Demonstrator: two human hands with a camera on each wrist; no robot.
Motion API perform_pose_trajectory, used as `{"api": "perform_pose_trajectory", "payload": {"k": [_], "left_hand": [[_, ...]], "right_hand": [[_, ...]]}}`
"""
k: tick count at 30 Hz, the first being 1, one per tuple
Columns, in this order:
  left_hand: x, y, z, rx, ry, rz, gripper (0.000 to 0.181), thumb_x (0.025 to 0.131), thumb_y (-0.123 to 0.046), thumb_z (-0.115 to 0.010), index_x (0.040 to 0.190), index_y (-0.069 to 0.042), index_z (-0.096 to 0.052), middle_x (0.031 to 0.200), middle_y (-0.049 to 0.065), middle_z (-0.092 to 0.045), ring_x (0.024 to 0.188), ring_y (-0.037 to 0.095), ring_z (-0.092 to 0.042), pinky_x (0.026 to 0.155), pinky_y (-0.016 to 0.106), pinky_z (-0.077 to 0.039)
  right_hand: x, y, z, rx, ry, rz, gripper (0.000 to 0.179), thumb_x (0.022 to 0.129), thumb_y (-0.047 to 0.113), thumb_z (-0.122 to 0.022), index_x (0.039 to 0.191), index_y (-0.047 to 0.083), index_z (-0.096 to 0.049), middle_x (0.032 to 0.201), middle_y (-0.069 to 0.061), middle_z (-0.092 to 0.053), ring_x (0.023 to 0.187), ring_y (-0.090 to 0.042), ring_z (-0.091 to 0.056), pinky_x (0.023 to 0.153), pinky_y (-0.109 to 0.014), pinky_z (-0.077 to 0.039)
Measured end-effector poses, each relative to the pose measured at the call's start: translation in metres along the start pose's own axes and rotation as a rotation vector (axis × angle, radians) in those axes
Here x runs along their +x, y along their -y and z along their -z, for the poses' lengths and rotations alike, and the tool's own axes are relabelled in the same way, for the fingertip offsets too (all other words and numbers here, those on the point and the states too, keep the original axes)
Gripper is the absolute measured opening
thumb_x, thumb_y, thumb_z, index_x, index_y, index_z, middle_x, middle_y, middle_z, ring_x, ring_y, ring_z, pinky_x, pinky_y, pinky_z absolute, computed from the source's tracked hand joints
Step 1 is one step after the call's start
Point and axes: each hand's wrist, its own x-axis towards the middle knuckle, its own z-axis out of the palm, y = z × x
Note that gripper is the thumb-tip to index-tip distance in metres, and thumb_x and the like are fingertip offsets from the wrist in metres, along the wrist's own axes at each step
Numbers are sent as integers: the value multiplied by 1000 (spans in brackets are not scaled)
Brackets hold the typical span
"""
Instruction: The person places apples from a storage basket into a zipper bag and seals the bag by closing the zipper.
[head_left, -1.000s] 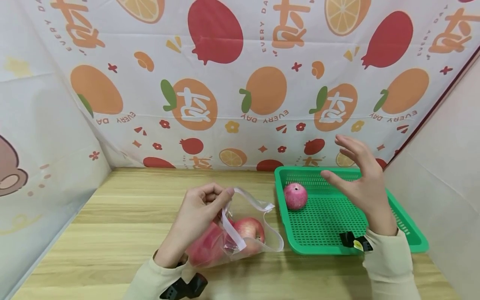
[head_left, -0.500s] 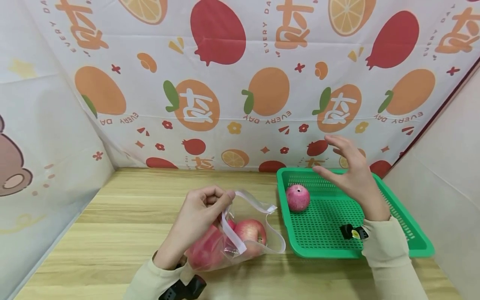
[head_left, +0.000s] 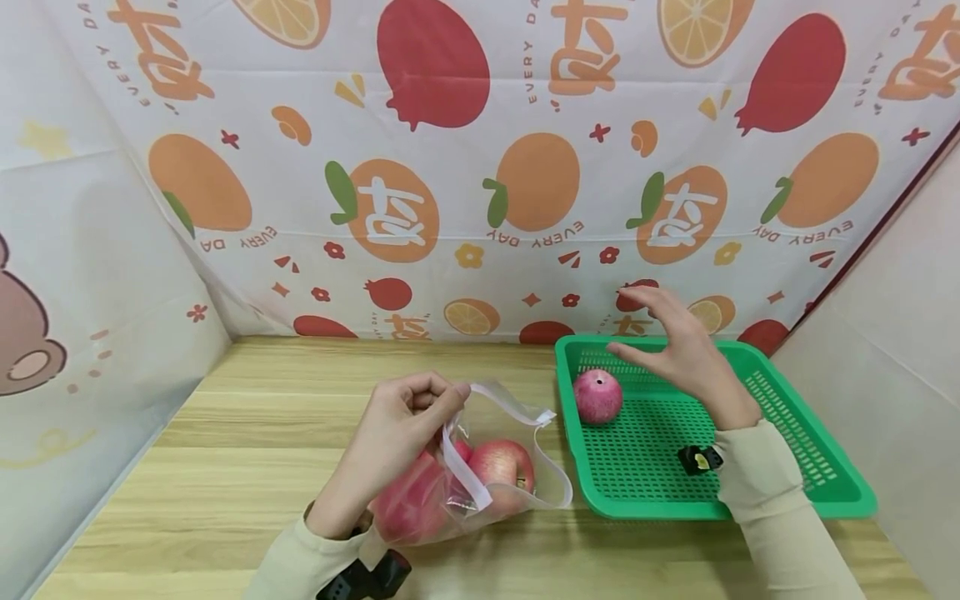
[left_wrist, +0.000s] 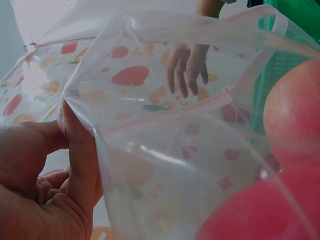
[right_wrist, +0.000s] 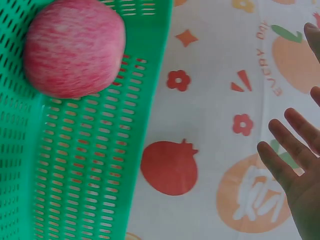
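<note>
My left hand (head_left: 411, 429) pinches the rim of a clear zip bag (head_left: 480, 508) between thumb and fingers, so its mouth gapes toward the right. Inside the bag lie red apples, one of them (head_left: 501, 463) plainly seen near the mouth; the others blur through the plastic. In the left wrist view, the bag's film (left_wrist: 150, 150) stretches from the pinching fingers. A single apple (head_left: 597, 397) sits in the left back corner of the green basket (head_left: 652, 508). Over that basket hovers my right hand (head_left: 686, 350), thumb and fingers spread, holding nothing and apart from the apple.
The basket stands on the right of the wooden table (head_left: 247, 450), close to the back wall. A fruit-printed cloth (head_left: 465, 183) hangs behind, and pale cloth walls (head_left: 900, 333) close off both sides.
My right hand has moved left and lower over the basket, nearer the lone apple. My left hand still holds the bag in the same spot.
</note>
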Motion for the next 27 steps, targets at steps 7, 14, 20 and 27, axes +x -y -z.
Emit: {"api": "perform_pose_trajectory", "payload": {"k": [7,14,20,27], "left_hand": [[1,0,1,26,-4,-1,21,99,-20,-68,85,-5,-70,58,1,-54,46,8,-45,42,20,-42],[0,1,2,42,19,4,23,99,-23,-69,84,-6,-69,57,1,-52,46,9,-47,43,25,-50],[0,2,3,27,54,7,25,98,-23,-70,83,-4,-68,57,2,-53,44,12,-48,41,26,-49],[0,4,4,19,87,27,27,98,-25,-71,84,-2,-68,59,3,-55,42,13,-49,40,26,-49]], "right_hand": [[-4,-13,-14,21,105,-58,76,82,24,-88,148,14,-51,146,-13,-53,126,-33,-54,99,-61,-52],[-5,-20,-28,-16,284,-194,79,86,47,-81,151,20,-47,150,-11,-49,132,-35,-50,103,-66,-48],[-6,-20,-39,-37,419,-251,81,85,54,-79,153,23,-45,155,-12,-44,140,-41,-43,105,-72,-44],[-11,-24,-45,-64,457,-222,76,87,51,-78,150,21,-49,153,-14,-46,136,-43,-49,103,-68,-48]]}}
